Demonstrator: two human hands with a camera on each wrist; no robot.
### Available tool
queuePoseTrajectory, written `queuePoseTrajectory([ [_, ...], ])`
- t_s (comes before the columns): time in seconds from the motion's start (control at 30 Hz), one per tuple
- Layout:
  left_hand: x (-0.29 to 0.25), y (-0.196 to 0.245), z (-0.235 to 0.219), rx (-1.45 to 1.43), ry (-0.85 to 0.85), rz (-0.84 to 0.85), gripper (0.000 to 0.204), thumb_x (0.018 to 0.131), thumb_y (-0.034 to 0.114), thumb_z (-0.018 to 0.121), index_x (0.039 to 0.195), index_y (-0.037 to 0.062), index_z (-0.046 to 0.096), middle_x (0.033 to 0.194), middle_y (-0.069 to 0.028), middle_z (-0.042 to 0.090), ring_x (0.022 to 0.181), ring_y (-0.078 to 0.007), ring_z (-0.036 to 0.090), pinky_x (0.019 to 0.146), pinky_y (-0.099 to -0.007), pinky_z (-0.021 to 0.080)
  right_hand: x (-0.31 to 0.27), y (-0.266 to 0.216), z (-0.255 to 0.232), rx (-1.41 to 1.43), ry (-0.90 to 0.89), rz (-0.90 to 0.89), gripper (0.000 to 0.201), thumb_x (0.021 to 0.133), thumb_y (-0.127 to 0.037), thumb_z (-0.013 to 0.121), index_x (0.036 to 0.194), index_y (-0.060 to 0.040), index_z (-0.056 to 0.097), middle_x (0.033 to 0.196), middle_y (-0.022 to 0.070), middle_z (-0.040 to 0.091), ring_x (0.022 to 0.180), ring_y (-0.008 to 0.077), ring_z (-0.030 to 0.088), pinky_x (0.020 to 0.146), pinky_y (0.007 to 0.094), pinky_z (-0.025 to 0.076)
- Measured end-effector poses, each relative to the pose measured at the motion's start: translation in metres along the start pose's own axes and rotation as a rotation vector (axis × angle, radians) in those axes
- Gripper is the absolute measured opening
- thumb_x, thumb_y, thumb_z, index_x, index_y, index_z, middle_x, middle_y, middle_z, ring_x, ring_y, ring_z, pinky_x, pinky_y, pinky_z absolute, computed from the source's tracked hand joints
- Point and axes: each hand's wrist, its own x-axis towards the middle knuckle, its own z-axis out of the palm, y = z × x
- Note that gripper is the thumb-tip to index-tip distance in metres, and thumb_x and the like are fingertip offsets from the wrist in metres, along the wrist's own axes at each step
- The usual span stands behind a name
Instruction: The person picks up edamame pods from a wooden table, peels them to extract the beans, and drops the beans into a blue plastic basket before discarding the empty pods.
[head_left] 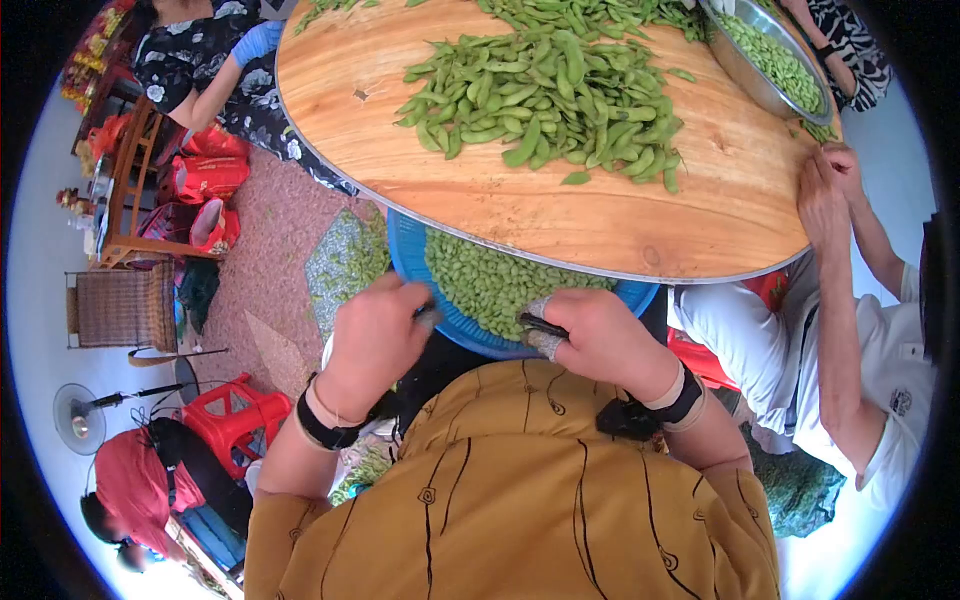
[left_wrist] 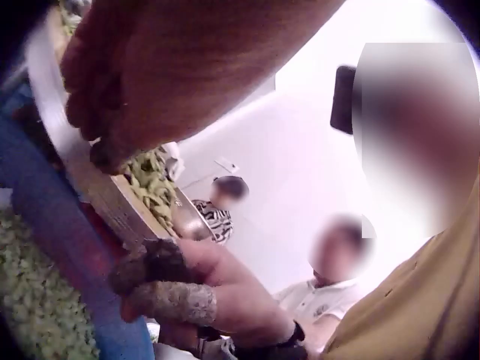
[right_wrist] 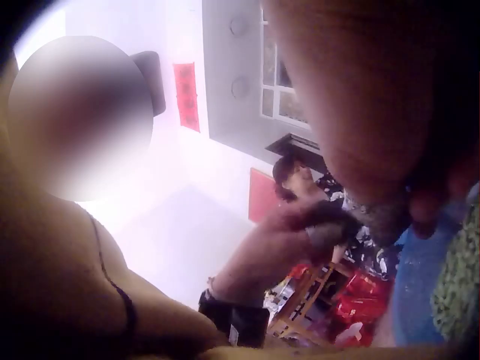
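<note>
My left hand (head_left: 378, 325) is over the left rim of a blue basin (head_left: 405, 250), its fingers bent and blurred. My right hand (head_left: 598, 335) hangs over the basin's near right side, fingers curled toward the thumb. Grey wrapping covers its thumb (left_wrist: 180, 300) and a fingertip, with something dark between them; whether either hand holds anything I cannot tell. Shelled green beans (head_left: 490, 285) fill the basin, which is partly under the table's edge. Beyond it, a heap of green soybean pods (head_left: 550, 100) lies on the round wooden table (head_left: 420, 200).
A metal bowl (head_left: 770, 60) of shelled beans stands at the table's far right. One person's hands (head_left: 830, 190) are at the right edge; another person with a blue glove (head_left: 258, 42) sits far left. Pods and husks (head_left: 365, 255) lie on the floor at left, near a red stool (head_left: 235, 415).
</note>
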Motion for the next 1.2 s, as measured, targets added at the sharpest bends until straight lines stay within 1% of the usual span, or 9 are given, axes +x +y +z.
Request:
queuePoseTrajectory([
  [0.17,0.070,0.057,-0.003,-0.217,0.504,0.407,0.023,0.071,0.002,0.061,0.094,0.0055,0.062,0.086,-0.0142,0.056,0.075,-0.0331,0.059,0.065,-0.0402,0.050,-0.009,-0.004,-0.012,-0.088,-0.032,0.114,0.013,0.072,-0.009,0.060,0.081,-0.0004,0.054,0.077,0.0190,0.058,0.076,0.0395,0.057,0.067,0.0468,0.047],
  [0.37,0.112,0.086,0.011,-0.105,0.471,0.323,0.017,0.073,0.003,0.056,0.090,0.0039,0.058,0.084,-0.0135,0.053,0.076,-0.0317,0.059,0.062,-0.0385,0.050,-0.030,0.001,-0.017,-0.032,0.058,0.208,0.018,0.072,-0.012,0.063,0.079,0.0003,0.052,0.074,0.0204,0.056,0.073,0.0404,0.056,0.065,0.0467,0.046],
  [0.53,0.112,0.083,0.015,-0.211,0.495,0.282,0.024,0.071,-0.001,0.056,0.094,0.0039,0.058,0.084,-0.0152,0.053,0.076,-0.0355,0.058,0.064,-0.0409,0.049,-0.033,0.006,-0.013,0.096,0.212,0.245,0.028,0.082,-0.012,0.064,0.108,-0.0012,0.059,0.073,0.0114,0.060,0.058,0.0194,0.058,0.054,0.0301,0.046],
  [0.6,0.108,0.077,0.016,-0.270,0.525,0.285,0.032,0.068,-0.004,0.056,0.098,0.0043,0.058,0.085,-0.0163,0.053,0.077,-0.0381,0.057,0.066,-0.0421,0.050,-0.029,0.002,-0.016,0.235,0.309,0.263,0.027,0.083,-0.012,0.063,0.107,-0.0007,0.058,0.074,0.0125,0.062,0.061,0.0222,0.061,0.057,0.0315,0.048],
  [0.63,0.102,0.073,0.015,-0.346,0.518,0.333,0.031,0.069,-0.006,0.054,0.099,0.0034,0.057,0.086,-0.0145,0.055,0.074,-0.0337,0.058,0.066,-0.0384,0.050,-0.027,-0.002,-0.019,0.373,0.406,0.285,0.026,0.084,-0.012,0.062,0.107,-0.0003,0.057,0.075,0.0135,0.063,0.064,0.0251,0.063,0.059,0.0329,0.050],
  [0.7,0.087,0.073,0.009,-0.423,0.502,0.380,0.031,0.070,-0.009,0.051,0.099,0.0024,0.056,0.086,-0.0128,0.057,0.072,-0.0292,0.059,0.065,-0.0347,0.050,-0.027,-0.015,-0.030,0.548,0.378,0.481,0.031,0.085,-0.009,0.060,0.115,-0.0023,0.056,0.072,0.0059,0.061,0.057,0.0111,0.058,0.053,0.0263,0.048],
  [0.77,0.070,0.079,-0.003,-1.101,-0.133,0.077,0.026,0.077,-0.010,0.048,0.100,0.0007,0.056,0.089,-0.0080,0.061,0.074,-0.0157,0.059,0.065,-0.0269,0.049,-0.021,-0.015,-0.034,0.596,0.501,0.502,0.029,0.085,-0.007,0.060,0.114,-0.0028,0.056,0.072,0.0023,0.059,0.053,0.0059,0.055,0.049,0.0227,0.045],
  [0.87,0.063,0.077,-0.001,-1.199,-0.289,0.102,0.022,0.084,-0.006,0.048,0.103,0.0002,0.055,0.090,-0.0047,0.062,0.076,-0.0077,0.057,0.064,-0.0227,0.048,-0.014,-0.005,-0.034,0.703,0.491,0.466,0.026,0.086,-0.006,0.059,0.112,-0.0026,0.058,0.073,0.0011,0.059,0.055,0.0059,0.053,0.049,0.0224,0.044],
  [1.2,0.052,0.065,0.008,-0.993,-0.091,0.128,0.010,0.087,0.003,0.054,0.087,0.0020,0.065,0.067,0.0020,0.058,0.059,-0.0049,0.052,0.054,-0.0214,0.044,-0.013,-0.018,-0.031,0.567,0.346,0.362,0.037,0.082,-0.002,0.058,0.120,-0.0014,0.054,0.082,0.0055,0.063,0.069,0.0106,0.058,0.064,0.0250,0.048],
])
